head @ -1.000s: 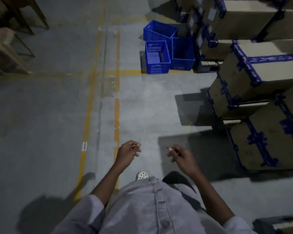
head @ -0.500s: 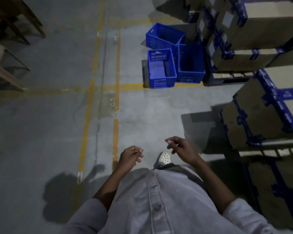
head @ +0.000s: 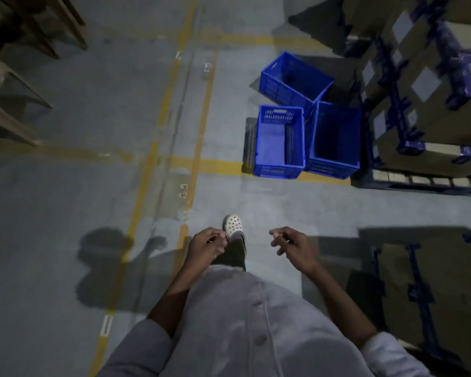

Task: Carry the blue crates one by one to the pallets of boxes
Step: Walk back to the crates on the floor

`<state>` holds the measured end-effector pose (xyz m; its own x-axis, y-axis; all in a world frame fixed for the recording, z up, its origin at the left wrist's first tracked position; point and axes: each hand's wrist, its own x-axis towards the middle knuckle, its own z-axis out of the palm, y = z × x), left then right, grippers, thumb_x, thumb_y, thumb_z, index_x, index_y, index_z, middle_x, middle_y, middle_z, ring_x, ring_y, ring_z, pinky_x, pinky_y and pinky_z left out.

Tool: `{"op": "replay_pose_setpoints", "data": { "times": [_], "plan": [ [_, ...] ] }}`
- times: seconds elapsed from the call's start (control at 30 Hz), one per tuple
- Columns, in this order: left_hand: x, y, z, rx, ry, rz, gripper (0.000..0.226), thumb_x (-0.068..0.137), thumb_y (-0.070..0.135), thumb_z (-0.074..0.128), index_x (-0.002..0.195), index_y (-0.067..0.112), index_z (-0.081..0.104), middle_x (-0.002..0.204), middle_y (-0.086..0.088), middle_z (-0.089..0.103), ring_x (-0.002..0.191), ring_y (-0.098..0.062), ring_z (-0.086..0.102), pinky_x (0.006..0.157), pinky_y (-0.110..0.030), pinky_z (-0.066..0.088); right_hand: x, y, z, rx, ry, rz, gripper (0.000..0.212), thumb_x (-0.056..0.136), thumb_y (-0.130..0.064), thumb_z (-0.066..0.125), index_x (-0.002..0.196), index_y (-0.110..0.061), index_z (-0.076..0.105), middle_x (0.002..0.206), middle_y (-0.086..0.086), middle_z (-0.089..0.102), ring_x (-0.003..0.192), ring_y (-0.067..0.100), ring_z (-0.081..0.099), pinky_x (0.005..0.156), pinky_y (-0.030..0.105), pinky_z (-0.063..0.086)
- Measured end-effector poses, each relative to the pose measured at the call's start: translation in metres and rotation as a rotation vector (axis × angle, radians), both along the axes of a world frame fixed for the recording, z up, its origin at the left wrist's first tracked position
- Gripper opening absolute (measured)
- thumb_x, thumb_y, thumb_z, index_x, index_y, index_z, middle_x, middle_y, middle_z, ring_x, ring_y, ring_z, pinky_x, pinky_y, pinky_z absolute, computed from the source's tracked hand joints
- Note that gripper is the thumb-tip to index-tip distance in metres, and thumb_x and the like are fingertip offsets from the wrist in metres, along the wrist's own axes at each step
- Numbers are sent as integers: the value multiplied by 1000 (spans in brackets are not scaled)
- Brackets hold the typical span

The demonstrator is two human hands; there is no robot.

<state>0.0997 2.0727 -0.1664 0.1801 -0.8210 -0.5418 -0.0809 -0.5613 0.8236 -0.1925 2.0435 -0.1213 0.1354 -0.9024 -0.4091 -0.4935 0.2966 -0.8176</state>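
Three blue crates stand on the grey floor ahead and to the right. The nearest crate point(head: 280, 141) sits on a yellow line, a second crate point(head: 335, 140) touches its right side, and a third crate point(head: 294, 78) lies tilted behind them. Right of them is a pallet of taped cardboard boxes point(head: 430, 99). My left hand point(head: 206, 244) and my right hand point(head: 292, 244) hang in front of my waist with loosely curled fingers, holding nothing, well short of the crates.
Yellow floor lines point(head: 158, 131) run ahead and across. More taped boxes point(head: 430, 289) stand close on my right. Wooden furniture legs point(head: 14, 110) are at the far left. My white shoe point(head: 233, 224) steps forward between my hands.
The crates and the pallets have come closer and lower in view as I walk towards them. Both hands stay empty in front of me.
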Motion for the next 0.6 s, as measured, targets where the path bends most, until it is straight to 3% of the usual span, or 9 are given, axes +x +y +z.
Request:
{"op": "replay_pose_setpoints", "data": {
  "times": [0.07, 0.17, 0.37, 0.47, 0.6],
  "plan": [
    [10, -62, -1, 7, 10, -12, 10, 111, 11, 73, 104, 13, 80, 94, -22, 82, 76, -29, 73, 76, -39, 55, 4, -51, 5, 32, 24, 20, 16, 112, -28, 65, 115, -29, 80, 91, -5, 83, 71, 19, 77, 64, 22, 51],
    [21, -167, 10, -12, -22, -74, 9, 112, 19, 73, 107, 16, 80, 93, -14, 84, 71, -22, 74, 65, -30, 48, 4, -134, 21, -4, 28, -44, 17, 113, -30, 64, 118, -27, 80, 91, -7, 81, 72, 18, 77, 75, 30, 58],
    [12, -352, 30, -53, -52, -240, 10, 112, 22, 74, 109, 14, 79, 89, -5, 85, 67, -14, 73, 55, -25, 48, 3, -254, 45, -48, -49, -291, 17, 113, -34, 64, 120, -30, 79, 94, -4, 81, 76, 20, 76, 76, 26, 61],
    [-9, -422, 27, -34, -40, -305, 13, 111, 16, 73, 115, 4, 77, 84, -3, 83, 63, -14, 70, 54, -24, 46, -10, -300, 33, -21, -42, -332, 16, 112, -35, 65, 118, -33, 80, 95, -4, 82, 77, 18, 76, 79, 33, 62],
    [-30, -501, 13, 33, 3, -365, 8, 112, 12, 72, 114, 7, 78, 87, -6, 83, 67, -19, 73, 60, -30, 48, -28, -364, 9, 14, -6, -382, 18, 111, -36, 65, 120, -28, 80, 93, -4, 82, 75, 21, 77, 85, 47, 64]
  ]
}}
